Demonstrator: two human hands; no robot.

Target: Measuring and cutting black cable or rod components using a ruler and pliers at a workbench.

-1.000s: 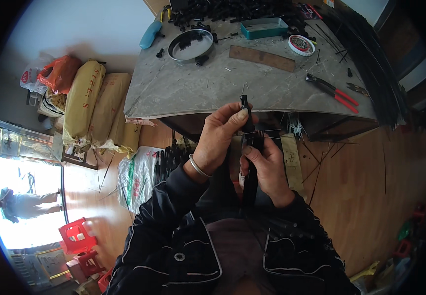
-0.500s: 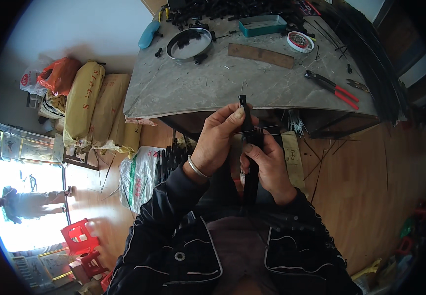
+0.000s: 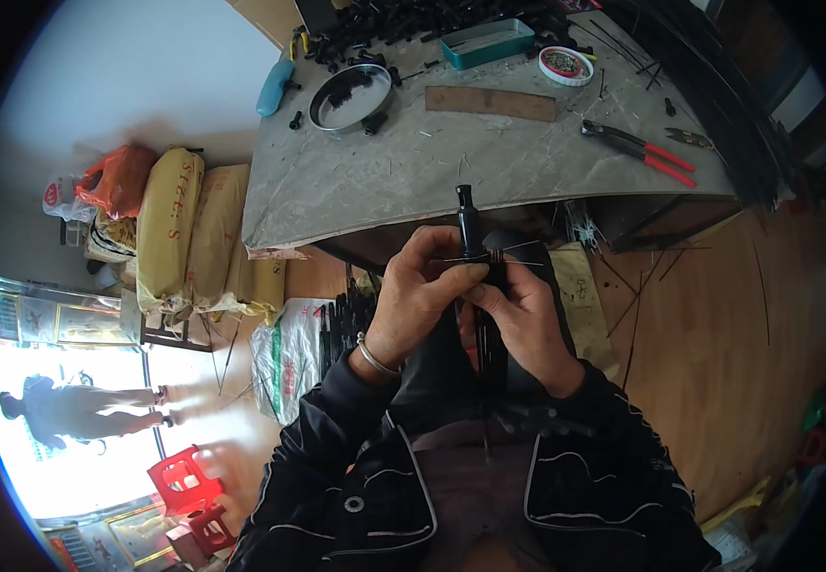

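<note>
Grip: your left hand (image 3: 413, 291) is closed round the lower part of a glossy black bottle-shaped cylinder (image 3: 468, 224), thumb across its base. Your right hand (image 3: 532, 329) is closed too, pinching a dark bundle of slim black strips (image 3: 491, 348) just beside and below it.

Changed in the last second: your left thumb has slid down. It was pressed high on the cylinder, near the flared neck; now it sits down by the base, where thin pale wires (image 3: 523, 262) stick out sideways. Neck and upper body stand bare, nearly upright in view. Your right hold looks much the same.

Meaning, as judged: your effort has shifted from steadying the top to managing the joint where cylinder, wires and strips crowd together. Cannot tell whether the wires pass through or behind the cylinder.

Position: cylinder held off the near edge of the grey stone-patterned table (image 3: 356, 181), its neck overlapping that edge in view. On the table: red-handled pliers (image 3: 630, 145) right, silver-rimmed round dish (image 3: 365, 103) left, teal rectangular tin (image 3: 494, 55) toward the far side.
</note>
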